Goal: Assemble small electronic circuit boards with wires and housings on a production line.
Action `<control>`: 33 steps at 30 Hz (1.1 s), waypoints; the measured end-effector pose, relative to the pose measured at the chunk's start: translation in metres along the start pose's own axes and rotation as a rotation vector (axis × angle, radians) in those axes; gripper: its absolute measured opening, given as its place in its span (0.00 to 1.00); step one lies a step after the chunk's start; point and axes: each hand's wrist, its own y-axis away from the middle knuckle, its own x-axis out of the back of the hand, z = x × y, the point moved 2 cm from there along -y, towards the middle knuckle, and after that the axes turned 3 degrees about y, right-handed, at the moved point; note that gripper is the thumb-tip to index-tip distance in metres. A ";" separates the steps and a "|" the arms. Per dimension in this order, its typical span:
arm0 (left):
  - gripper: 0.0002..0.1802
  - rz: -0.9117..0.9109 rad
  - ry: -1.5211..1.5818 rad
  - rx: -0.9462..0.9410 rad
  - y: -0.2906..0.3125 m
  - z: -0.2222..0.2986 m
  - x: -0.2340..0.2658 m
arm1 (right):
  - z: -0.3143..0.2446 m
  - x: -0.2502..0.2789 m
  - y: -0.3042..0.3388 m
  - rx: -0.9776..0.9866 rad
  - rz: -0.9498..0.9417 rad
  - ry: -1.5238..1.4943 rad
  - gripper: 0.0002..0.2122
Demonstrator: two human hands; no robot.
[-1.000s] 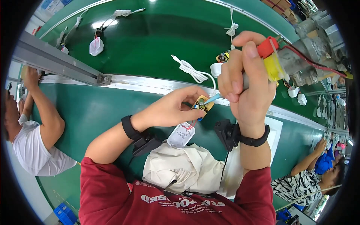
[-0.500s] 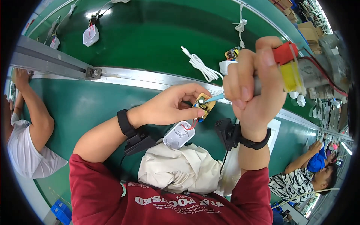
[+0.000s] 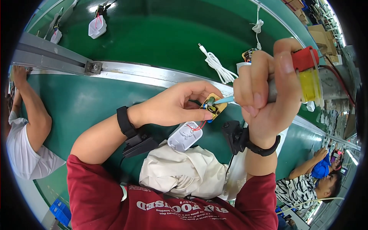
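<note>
Circuit board [image 3: 219,109], small, yellow and packed with components, is held above the green bench [image 3: 80,99] by the left hand [image 3: 178,105], thumb and bent fingers pinching its left side. Compared with half a second ago, the view has shifted: the coiled white cable [image 3: 219,68] beyond the board appears farther right, and the right hand [image 3: 270,82] hides more of the white casing [image 3: 242,66] beyond and right of the board. The board's long axis slants, near end pointing slightly left, far end rightward to the metal rail [image 3: 153,74]. Red wires [image 3: 201,126] link its near end to an open white plastic shell [image 3: 185,137], nearer and left. Right of the board, the right hand is curled closed around a grey dispenser [image 3: 327,83]; its pale-blue nozzle [image 3: 225,100] points leftward onto the board, contact unclear.
</note>
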 end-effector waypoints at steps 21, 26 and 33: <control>0.22 -0.001 -0.038 0.038 -0.006 -0.007 0.001 | 0.002 0.015 -0.001 0.011 -0.022 0.029 0.08; 0.22 -0.001 -0.021 0.073 -0.007 -0.008 0.000 | 0.001 0.013 -0.002 0.004 0.028 0.041 0.10; 0.25 -0.025 -0.014 0.179 -0.007 -0.004 0.010 | -0.018 0.012 -0.002 -0.005 0.005 0.157 0.18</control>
